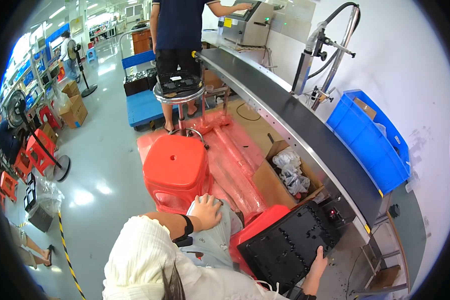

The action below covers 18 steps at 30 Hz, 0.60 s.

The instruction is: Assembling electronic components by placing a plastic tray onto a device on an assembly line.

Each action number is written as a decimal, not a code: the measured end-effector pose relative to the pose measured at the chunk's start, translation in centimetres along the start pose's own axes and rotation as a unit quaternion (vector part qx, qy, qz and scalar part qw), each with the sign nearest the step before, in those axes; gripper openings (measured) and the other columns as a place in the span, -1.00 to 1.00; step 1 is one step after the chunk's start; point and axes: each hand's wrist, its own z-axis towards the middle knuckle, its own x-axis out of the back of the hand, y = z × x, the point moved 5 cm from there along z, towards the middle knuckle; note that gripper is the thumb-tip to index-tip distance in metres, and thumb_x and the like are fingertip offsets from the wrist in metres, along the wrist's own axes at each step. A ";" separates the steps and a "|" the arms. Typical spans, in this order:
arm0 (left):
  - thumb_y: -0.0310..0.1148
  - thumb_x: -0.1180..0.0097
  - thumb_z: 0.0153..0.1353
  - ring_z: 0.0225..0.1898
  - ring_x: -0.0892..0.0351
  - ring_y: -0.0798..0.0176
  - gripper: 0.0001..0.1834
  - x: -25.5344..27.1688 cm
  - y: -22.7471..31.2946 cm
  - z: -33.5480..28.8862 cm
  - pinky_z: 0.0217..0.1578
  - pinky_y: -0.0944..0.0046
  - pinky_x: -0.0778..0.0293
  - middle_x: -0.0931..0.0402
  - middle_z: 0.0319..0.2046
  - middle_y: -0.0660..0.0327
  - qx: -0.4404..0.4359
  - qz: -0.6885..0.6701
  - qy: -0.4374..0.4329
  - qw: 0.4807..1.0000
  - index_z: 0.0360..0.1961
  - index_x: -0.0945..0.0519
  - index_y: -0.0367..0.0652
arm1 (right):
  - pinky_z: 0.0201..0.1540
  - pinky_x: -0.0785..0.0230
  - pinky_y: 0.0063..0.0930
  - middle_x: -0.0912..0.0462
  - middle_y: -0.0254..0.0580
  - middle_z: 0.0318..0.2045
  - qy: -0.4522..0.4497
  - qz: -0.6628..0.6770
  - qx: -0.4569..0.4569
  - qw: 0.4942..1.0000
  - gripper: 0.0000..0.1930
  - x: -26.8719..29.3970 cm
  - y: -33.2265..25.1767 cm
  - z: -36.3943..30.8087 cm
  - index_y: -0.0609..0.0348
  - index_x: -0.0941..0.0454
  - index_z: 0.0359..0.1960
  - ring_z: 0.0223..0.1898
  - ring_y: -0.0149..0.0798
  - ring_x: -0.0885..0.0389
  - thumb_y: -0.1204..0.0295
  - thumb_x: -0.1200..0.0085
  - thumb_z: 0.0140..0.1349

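Note:
My left hand [206,211] lies on my knee, over pale blue trousers, its fingers loosely spread and holding nothing. At the lower right, my right hand [316,267] grips the near right edge of a flat black plastic tray [280,250], thumb on top and the other fingers mostly hidden. Small dark pieces are scattered in rows over the tray. It lies tilted over a red stool [245,234]. Another red plastic stool [177,161], with a hole in its seat, stands just beyond my left hand.
A black conveyor belt [295,117] runs along my right, with a blue crate [367,135] beyond it. Below sits a cardboard box [271,179] of crumpled plastic. Ahead, a co-worker [179,37] stands by a round stool [179,98] bearing black parts. A blue trolley [142,107] is nearby.

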 end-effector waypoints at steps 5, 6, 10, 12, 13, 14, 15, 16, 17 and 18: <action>-0.07 0.08 0.12 0.13 -0.26 -0.10 -0.52 0.8 -0.4 -0.2 0.08 -0.29 -0.15 -0.35 0.02 0.00 -0.006 -0.016 -0.009 1.000 0.00 -0.52 -0.07 | 0.06 -0.30 -0.35 -0.49 0.17 -0.01 0.019 -0.021 0.065 0.997 -0.39 -0.4 -0.3 -0.5 0.57 -0.33 0.04 -0.05 -0.07 -0.51 0.19 -0.12 0.19; -0.08 0.08 0.12 0.13 -0.26 -0.09 -0.53 0.8 -0.6 -0.3 0.09 -0.27 -0.15 -0.36 0.01 0.01 -0.003 -0.024 -0.016 1.000 -0.01 -0.52 -0.06 | 0.06 -0.30 -0.35 -0.50 0.17 -0.02 0.019 -0.043 0.036 0.998 -0.39 -0.4 0.3 -0.4 0.58 -0.35 0.02 -0.05 -0.06 -0.51 0.18 -0.13 0.18; -0.08 0.07 0.11 0.16 -0.25 -0.08 -0.54 0.5 -0.7 0.2 0.10 -0.21 -0.17 -0.36 0.03 0.02 -0.013 -0.036 -0.014 0.999 -0.01 -0.53 -0.05 | 0.06 -0.30 -0.34 -0.52 0.14 -0.03 0.006 0.018 0.040 0.999 -0.44 -0.5 1.1 -0.3 0.59 -0.38 -0.02 -0.06 -0.10 -0.51 0.22 -0.13 0.18; -0.08 0.06 0.09 0.18 -0.22 -0.05 -0.53 0.7 -0.2 0.4 0.13 -0.13 -0.14 -0.35 0.04 0.03 -0.012 -0.031 -0.011 0.999 -0.01 -0.53 -0.04 | 0.10 -0.27 -0.35 -0.50 0.09 0.02 -0.046 0.090 0.077 0.992 -0.45 -0.6 2.1 0.6 0.49 -0.38 0.06 0.01 -0.15 -0.48 0.24 -0.12 0.18; -0.09 0.05 0.08 0.17 -0.22 -0.05 -0.53 0.9 -0.2 0.2 0.13 -0.12 -0.13 -0.36 0.04 0.03 -0.003 -0.040 -0.016 0.999 -0.01 -0.53 -0.03 | 0.16 -0.21 -0.34 -0.48 0.07 0.05 -0.069 0.111 0.082 0.988 -0.41 -1.0 3.2 1.6 0.44 -0.34 0.12 0.07 -0.12 -0.45 0.22 -0.12 0.18; -0.09 0.04 0.08 0.17 -0.22 -0.05 -0.53 1.1 0.0 0.5 0.14 -0.11 -0.12 -0.36 0.04 0.04 -0.004 -0.050 -0.020 0.999 -0.01 -0.53 -0.03 | 0.20 -0.15 -0.31 -0.48 0.09 0.06 -0.013 0.029 0.078 0.996 -0.34 -0.6 4.4 2.8 0.48 -0.30 0.14 0.12 -0.04 -0.41 0.17 -0.13 0.15; -0.10 0.03 0.07 0.17 -0.21 -0.05 -0.54 0.8 0.3 0.6 0.14 -0.10 -0.11 -0.35 0.05 0.04 -0.009 -0.057 -0.011 0.998 -0.01 -0.53 -0.02 | 0.22 -0.12 -0.30 -0.46 0.15 0.07 0.027 0.000 0.145 0.989 -0.27 0.0 5.1 3.6 0.45 -0.26 0.18 0.16 0.01 -0.37 0.11 -0.14 0.11; -0.11 0.02 0.06 0.17 -0.21 -0.05 -0.54 0.1 0.2 0.6 0.14 -0.10 -0.11 -0.35 0.05 0.05 -0.009 -0.063 -0.003 0.998 -0.01 -0.53 -0.02 | 0.18 -0.17 -0.28 -0.49 0.17 0.03 0.034 -0.032 0.124 0.991 -0.31 -0.3 5.8 4.3 0.42 -0.33 0.13 0.13 0.00 -0.42 0.09 -0.15 0.10; -0.13 0.01 0.05 0.18 -0.19 -0.05 -0.55 0.3 0.0 0.5 0.16 -0.10 -0.09 -0.33 0.06 0.06 -0.013 -0.065 -0.001 0.998 -0.02 -0.52 -0.02 | 0.14 -0.23 -0.27 -0.52 0.19 -0.02 0.035 -0.061 0.101 0.992 -0.34 -0.5 6.0 4.5 0.39 -0.40 0.08 0.09 -0.01 -0.46 0.06 -0.16 0.10; -0.14 -0.01 0.05 0.18 -0.18 -0.04 -0.55 0.2 0.0 0.5 0.16 -0.11 -0.09 -0.32 0.07 0.07 -0.005 -0.062 0.002 0.998 -0.02 -0.52 -0.03 | 0.05 -0.31 -0.27 -0.58 0.17 -0.11 0.064 -0.085 0.112 0.988 -0.39 -0.4 5.6 4.2 0.45 -0.47 -0.07 -0.01 -0.04 -0.53 0.06 -0.17 0.10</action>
